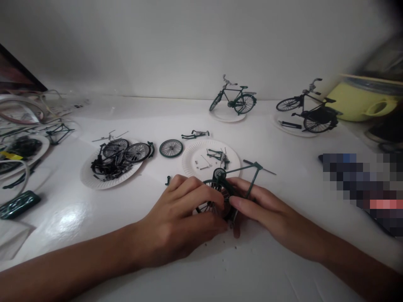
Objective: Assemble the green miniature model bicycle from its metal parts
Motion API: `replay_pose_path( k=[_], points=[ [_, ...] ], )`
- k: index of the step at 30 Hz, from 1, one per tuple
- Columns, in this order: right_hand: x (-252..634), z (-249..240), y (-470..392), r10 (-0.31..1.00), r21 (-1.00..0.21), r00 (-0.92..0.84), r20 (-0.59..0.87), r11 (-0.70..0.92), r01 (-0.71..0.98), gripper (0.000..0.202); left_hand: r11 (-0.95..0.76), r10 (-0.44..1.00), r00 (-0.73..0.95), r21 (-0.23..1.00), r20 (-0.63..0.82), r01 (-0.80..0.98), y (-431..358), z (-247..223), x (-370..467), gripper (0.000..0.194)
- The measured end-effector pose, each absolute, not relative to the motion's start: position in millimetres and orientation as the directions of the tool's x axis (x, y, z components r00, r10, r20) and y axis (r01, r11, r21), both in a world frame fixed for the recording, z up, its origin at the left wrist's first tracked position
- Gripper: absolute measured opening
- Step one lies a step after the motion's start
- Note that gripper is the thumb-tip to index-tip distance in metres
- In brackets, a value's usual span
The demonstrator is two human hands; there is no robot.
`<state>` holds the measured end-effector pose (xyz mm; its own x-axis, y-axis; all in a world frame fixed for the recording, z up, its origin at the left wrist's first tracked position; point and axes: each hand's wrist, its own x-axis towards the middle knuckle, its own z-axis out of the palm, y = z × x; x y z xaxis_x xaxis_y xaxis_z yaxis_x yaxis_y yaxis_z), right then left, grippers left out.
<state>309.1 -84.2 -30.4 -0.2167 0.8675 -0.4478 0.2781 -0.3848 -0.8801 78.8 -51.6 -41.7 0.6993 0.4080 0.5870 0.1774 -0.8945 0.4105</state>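
Observation:
Low over the white table, both hands hold a dark green model bicycle frame (254, 178) with one spoked wheel (206, 206) at its near end. My left hand (185, 216) curls around the wheel, thumb and fingers closed on its rim. My right hand (258, 201) pinches the frame beside the wheel, its thumb on top and fingers underneath. The fingers partly hide where wheel and frame meet. Just beyond, a white paper plate (189, 161) bears small green and silver parts (218, 156). A loose wheel (171, 148) lies at that plate's left.
Another paper plate (86, 178) holds black wheels and parts. A green model bicycle (234, 95) and a black one (308, 109) stand at the back. A yellow mug (349, 100) is at the right. More green frames (59, 132) lie at the left.

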Motion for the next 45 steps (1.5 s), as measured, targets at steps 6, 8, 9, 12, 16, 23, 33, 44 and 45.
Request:
replay_pose_path(
  k=[6,8,9,12,16,23,33,44,45],
  points=[
    [308.4,-30.9,-82.4,0.872,-0.881,-0.22,-0.437,-0.367,0.297,0.07,-0.895,0.404,0.712,0.409,0.574,0.179,-50.5,-41.9,78.4,0.014],
    [307.6,-28.9,-82.5,0.876,-0.878,-0.203,-0.437,-0.366,0.309,0.071,-0.9,0.399,0.717,0.392,0.572,0.189,-50.1,-41.7,78.2,0.015],
    [307.3,-27.9,-82.7,0.875,-0.876,-0.2,-0.44,-0.369,0.311,0.072,-0.902,0.401,0.716,0.384,0.571,0.199,-49.6,-41.6,78.0,0.014],
    [307.9,-26.0,-83.3,0.861,-0.884,-0.249,-0.443,-0.374,0.28,0.071,-0.909,0.4,0.712,0.35,0.576,0.227,-47.1,-41.7,76.7,0.015],
    [310.3,-26.2,-83.6,0.84,-0.881,-0.283,-0.463,-0.401,0.253,0.069,-0.917,0.389,0.712,0.321,0.585,0.237,-44.8,-41.1,74.4,0.017],
    [310.2,-28.4,-82.8,0.857,-0.872,-0.226,-0.463,-0.395,0.289,0.071,-0.896,0.413,0.707,0.395,0.574,0.203,-50.7,-40.0,77.4,0.014],
    [312.2,-31.2,-85.0,0.856,-0.858,-0.21,-0.472,-0.392,0.33,0.073,-0.926,0.359,0.739,0.314,0.571,0.208,-47.7,-38.9,80.5,0.011],
    [309.9,-24.8,-81.8,0.817,-0.857,-0.274,-0.508,-0.446,0.258,0.073,-0.913,0.393,0.743,0.328,0.542,0.244,-48.6,-35.6,78.3,0.01],
    [310.8,-25.6,-81.8,0.819,-0.86,-0.276,-0.502,-0.442,0.255,0.071,-0.908,0.401,0.741,0.341,0.539,0.244,-47.9,-35.5,77.7,0.01]
  ],
)
